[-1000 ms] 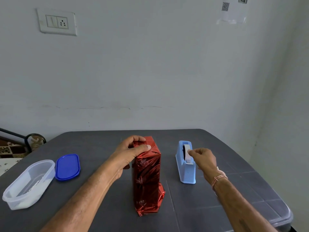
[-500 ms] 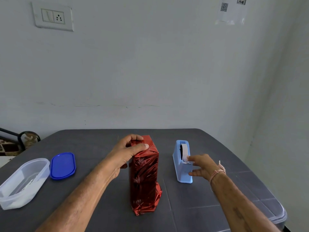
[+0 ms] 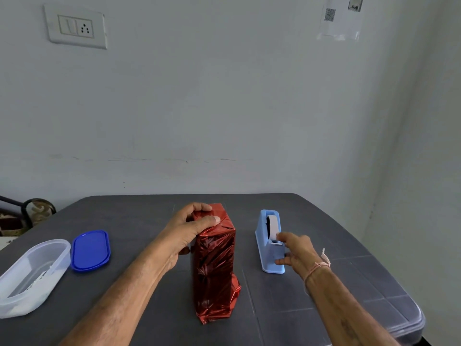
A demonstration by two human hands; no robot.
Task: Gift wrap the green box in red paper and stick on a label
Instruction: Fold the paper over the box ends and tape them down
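**Work item.** The wrapped box [image 3: 215, 265] stands upright at the centre of the dark grey table [image 3: 134, 221]. Red paper [image 3: 212, 293], glossy and creased, covers every visible face; no green surface shows. At the base, on the right side, the paper flares outward in a loose, crumpled fold.

**Left hand.** The left hand [image 3: 187, 232] grips the top end of the wrapped box from the left. The fingers curl over the far top edge, and the thumb lies flat across the folded paper on the top face.

**Right hand.** The right hand [image 3: 298, 252] is at the near end of the tape dispenser [image 3: 269, 248], well apart from the box. The index finger is extended, with its tip on the tape end at the cutter. The thumb is extended lower down and touches the near end of the dispenser base. The hand is spread rather than curled; the other fingers are hidden behind it. A thin thread bracelet [image 3: 320, 265] circles the wrist.

**Tape dispenser.** The light blue dispenser stands on the table to the right of the box and carries a roll of tape [image 3: 272, 223].

**Other items.** A clear plastic container [image 3: 32, 273] rests at the left edge of the table, with a blue lid [image 3: 90, 250] lying flat just beside it. A wall socket [image 3: 74, 27] and a sheet with a QR code [image 3: 340, 18] are fixed to the wall.
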